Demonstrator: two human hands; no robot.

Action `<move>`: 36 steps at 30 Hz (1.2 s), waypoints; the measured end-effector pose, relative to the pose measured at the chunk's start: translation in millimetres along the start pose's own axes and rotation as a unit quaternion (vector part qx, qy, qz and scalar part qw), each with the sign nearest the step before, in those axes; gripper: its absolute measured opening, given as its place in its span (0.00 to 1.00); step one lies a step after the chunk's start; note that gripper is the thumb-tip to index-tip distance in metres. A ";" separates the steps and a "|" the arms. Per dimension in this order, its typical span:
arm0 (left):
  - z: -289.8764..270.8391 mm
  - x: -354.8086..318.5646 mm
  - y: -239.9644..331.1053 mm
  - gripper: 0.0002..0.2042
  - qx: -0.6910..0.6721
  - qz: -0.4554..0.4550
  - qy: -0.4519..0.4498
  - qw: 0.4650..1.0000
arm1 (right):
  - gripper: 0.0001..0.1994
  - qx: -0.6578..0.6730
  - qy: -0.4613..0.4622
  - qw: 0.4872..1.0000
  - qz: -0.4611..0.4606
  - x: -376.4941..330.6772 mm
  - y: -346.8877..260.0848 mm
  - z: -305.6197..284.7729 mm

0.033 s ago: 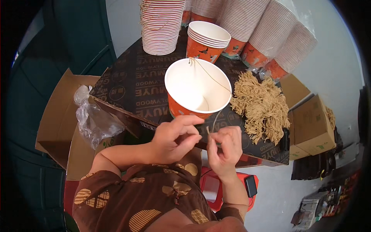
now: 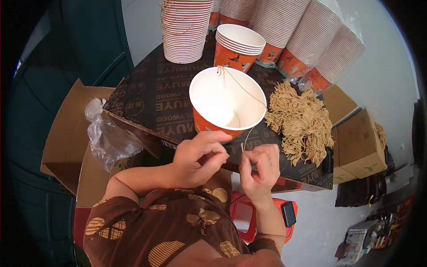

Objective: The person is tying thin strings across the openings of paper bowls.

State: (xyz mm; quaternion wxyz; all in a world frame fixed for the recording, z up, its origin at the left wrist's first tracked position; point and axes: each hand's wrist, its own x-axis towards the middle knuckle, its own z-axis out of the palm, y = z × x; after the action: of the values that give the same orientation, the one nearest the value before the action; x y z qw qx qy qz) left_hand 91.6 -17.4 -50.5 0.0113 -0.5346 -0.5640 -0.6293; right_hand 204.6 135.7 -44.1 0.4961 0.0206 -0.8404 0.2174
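A paper bucket (image 2: 214, 95), white inside and orange outside, stands near the table's front edge. A thin tan string (image 2: 243, 89) is knotted at its far rim, runs across the mouth and hangs over the near right rim. Below that rim, my right hand (image 2: 262, 169) pinches the string's loose end, a short tip poking up from the fingers. To its left, my left hand (image 2: 195, 158) hovers in front of the bucket, thumb and fingers curved and apart, with nothing visible in them.
Right of the bucket lies a heap of tan strings (image 2: 302, 122). Behind it stand a short stack of buckets (image 2: 238, 49), a tall stack (image 2: 184, 33) and several plastic-wrapped stacks (image 2: 316, 46). Cardboard boxes (image 2: 360, 142) flank the table; a plastic bag (image 2: 109, 135) hangs at left.
My left hand has shifted slightly to the left, and my right hand slightly to the right with the string. The bucket stays in place.
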 end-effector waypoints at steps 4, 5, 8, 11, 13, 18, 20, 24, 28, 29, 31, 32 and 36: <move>-11.0 1.5 -3.0 0.18 -0.005 0.021 0.047 0.999 | 0.09 -0.009 0.019 1.000 0.020 3.2 6.3 4.4; -15.0 2.8 -1.4 0.17 -0.005 0.024 0.048 0.999 | 0.09 -0.009 0.019 1.000 0.020 3.9 7.6 5.6; -22.7 12.1 2.9 0.16 -0.006 0.022 0.052 0.998 | 0.08 0.000 0.017 0.999 0.033 5.9 14.4 6.8; -39.9 18.8 9.2 0.13 0.072 0.067 0.085 0.992 | 0.08 0.004 0.007 0.999 0.037 7.6 10.3 9.6; -47.1 31.0 7.6 0.12 0.112 0.083 0.094 0.986 | 0.07 0.004 0.010 0.999 0.033 8.4 15.1 8.4; -60.8 76.9 20.7 0.08 0.183 0.142 0.067 0.971 | 0.07 0.004 0.006 0.999 0.041 10.5 15.8 7.3; -63.4 88.8 21.1 0.06 0.236 0.134 0.031 0.962 | 0.07 0.005 0.006 0.999 0.042 11.0 15.4 8.2; -60.9 103.1 16.1 0.05 0.252 0.092 -0.021 0.963 | 0.07 0.006 0.005 0.999 0.040 12.4 16.2 9.0; -59.6 114.9 12.3 0.05 0.267 0.106 -0.085 0.954 | 0.08 0.007 0.003 0.999 0.044 14.3 17.8 10.6; -58.3 118.7 10.5 0.06 0.263 0.093 -0.132 0.951 | 0.08 0.005 0.002 0.999 0.045 15.1 18.1 10.4; -57.2 125.3 9.9 0.07 0.262 0.078 -0.178 0.945 | 0.08 0.006 0.004 0.999 0.047 18.0 16.9 11.2; -55.9 129.1 9.7 0.08 0.248 0.052 -0.224 0.941 | 0.08 0.007 0.004 0.999 0.046 18.6 16.9 11.6; -48.8 149.4 4.0 0.11 0.200 -0.045 -0.395 0.895 | 0.08 0.005 0.005 0.999 0.046 20.3 17.7 13.6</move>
State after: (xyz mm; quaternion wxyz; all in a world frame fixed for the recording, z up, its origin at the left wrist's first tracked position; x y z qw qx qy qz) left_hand -2.1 33.9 64.8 -0.1342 -0.6997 -0.6595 -0.2398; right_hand 178.6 150.1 -38.7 0.4895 -0.0163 -0.8370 0.2441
